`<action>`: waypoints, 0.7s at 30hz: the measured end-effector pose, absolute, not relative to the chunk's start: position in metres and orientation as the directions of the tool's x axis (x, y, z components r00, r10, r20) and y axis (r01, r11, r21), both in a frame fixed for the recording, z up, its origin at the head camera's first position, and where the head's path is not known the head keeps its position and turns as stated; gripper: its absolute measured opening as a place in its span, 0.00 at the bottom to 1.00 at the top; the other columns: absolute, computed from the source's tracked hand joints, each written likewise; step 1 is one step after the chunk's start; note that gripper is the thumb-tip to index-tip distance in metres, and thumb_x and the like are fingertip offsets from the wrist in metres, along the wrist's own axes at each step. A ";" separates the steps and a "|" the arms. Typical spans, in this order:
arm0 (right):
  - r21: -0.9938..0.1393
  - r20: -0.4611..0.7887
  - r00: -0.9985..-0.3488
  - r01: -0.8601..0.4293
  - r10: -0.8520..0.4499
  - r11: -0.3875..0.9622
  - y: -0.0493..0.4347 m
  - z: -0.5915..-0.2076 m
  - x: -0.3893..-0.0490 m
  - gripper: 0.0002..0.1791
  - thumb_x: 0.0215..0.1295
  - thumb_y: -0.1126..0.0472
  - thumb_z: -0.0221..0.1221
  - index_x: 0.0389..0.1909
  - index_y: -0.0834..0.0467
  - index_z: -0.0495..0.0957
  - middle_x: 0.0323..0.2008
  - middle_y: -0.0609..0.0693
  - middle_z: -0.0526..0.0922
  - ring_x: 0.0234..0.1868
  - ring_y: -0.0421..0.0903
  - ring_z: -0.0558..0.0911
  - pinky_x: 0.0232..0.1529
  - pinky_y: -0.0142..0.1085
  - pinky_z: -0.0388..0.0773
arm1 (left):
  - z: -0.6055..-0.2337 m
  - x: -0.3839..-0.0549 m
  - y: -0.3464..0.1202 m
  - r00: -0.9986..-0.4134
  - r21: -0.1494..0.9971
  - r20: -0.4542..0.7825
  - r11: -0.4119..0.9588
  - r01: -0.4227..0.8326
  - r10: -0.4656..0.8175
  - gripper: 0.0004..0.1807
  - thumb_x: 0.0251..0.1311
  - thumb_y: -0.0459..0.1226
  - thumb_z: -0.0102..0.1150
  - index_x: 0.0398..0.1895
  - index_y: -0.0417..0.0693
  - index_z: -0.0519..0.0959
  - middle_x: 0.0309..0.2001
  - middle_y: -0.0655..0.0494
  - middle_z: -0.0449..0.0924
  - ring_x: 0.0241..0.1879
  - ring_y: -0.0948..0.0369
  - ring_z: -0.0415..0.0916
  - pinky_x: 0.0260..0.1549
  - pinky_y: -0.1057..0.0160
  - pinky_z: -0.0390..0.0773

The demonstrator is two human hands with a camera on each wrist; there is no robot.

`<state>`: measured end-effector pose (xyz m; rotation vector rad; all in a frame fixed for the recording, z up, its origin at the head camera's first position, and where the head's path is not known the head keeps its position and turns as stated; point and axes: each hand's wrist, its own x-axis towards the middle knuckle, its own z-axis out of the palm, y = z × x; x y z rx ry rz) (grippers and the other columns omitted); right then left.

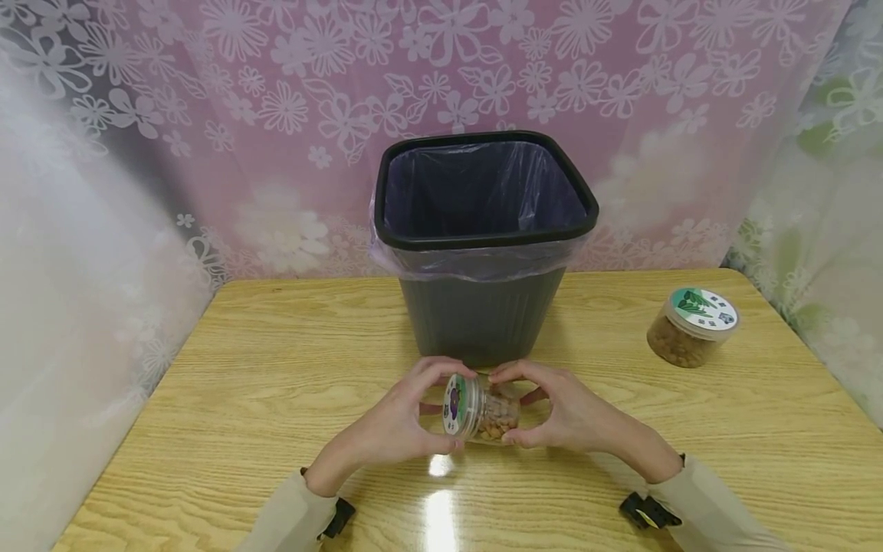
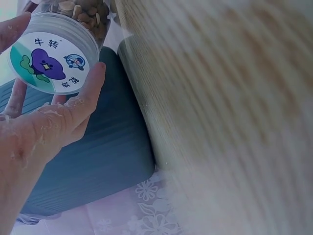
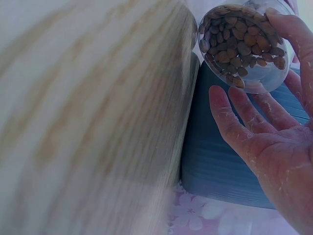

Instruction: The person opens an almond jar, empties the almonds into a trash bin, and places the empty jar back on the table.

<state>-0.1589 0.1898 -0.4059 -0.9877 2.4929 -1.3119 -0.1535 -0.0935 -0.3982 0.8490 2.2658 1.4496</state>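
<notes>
Both hands hold a clear plastic jar [image 1: 500, 418] of brown nuts or kernels, tipped on its side just above the table in front of the bin. Its lid [image 2: 49, 63], white and green with a purple picture, faces left. The left hand [image 1: 396, 418] grips the lid end, thumb on the near side and fingers over the far side. At the other end, the right hand [image 1: 569, 406] curls its thumb and fingers round the jar's body. In the right wrist view the kernels [image 3: 242, 41] show through the clear round base, with the thumb at its edge.
A dark bin [image 1: 476, 314] with a thin purple liner stands behind the hands. To the right on the wooden table [image 1: 290, 345] sits another lidded jar [image 1: 693, 328], its label green and white. A pink flowered curtain [image 1: 310, 153] hangs behind the table.
</notes>
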 end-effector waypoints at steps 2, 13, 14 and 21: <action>-0.779 0.160 -0.768 -0.484 -0.620 0.399 0.190 -0.406 -0.159 0.35 0.54 0.53 0.77 0.62 0.50 0.75 0.65 0.49 0.77 0.63 0.54 0.79 0.49 0.41 0.87 | -0.398 -0.154 -0.094 -0.777 0.903 0.040 0.311 0.298 0.629 0.46 0.48 0.32 0.76 0.69 0.70 0.67 0.71 0.62 0.60 0.67 0.54 0.68 0.59 0.59 0.80; -0.780 0.143 -0.767 -0.477 -0.626 0.406 0.191 -0.405 -0.159 0.35 0.55 0.53 0.76 0.63 0.51 0.74 0.66 0.51 0.76 0.63 0.55 0.79 0.50 0.41 0.86 | -0.399 -0.152 -0.103 -0.805 0.933 -0.025 0.304 0.195 0.592 0.44 0.53 0.36 0.75 0.72 0.66 0.63 0.72 0.61 0.59 0.69 0.50 0.66 0.60 0.53 0.80; -0.780 0.141 -0.767 -0.475 -0.626 0.406 0.190 -0.405 -0.158 0.34 0.56 0.53 0.76 0.63 0.50 0.74 0.66 0.51 0.76 0.63 0.55 0.79 0.51 0.41 0.86 | -0.399 -0.152 -0.104 -0.810 0.933 -0.032 0.307 0.186 0.586 0.44 0.53 0.37 0.75 0.72 0.64 0.63 0.73 0.61 0.58 0.70 0.49 0.66 0.61 0.53 0.80; -0.777 0.152 -0.768 -0.482 -0.622 0.405 0.189 -0.404 -0.158 0.34 0.55 0.54 0.77 0.62 0.51 0.74 0.65 0.50 0.77 0.64 0.53 0.79 0.50 0.41 0.87 | -0.400 -0.154 -0.115 -0.830 0.931 -0.048 0.327 0.164 0.556 0.46 0.53 0.34 0.74 0.73 0.58 0.60 0.74 0.58 0.58 0.70 0.46 0.67 0.62 0.50 0.79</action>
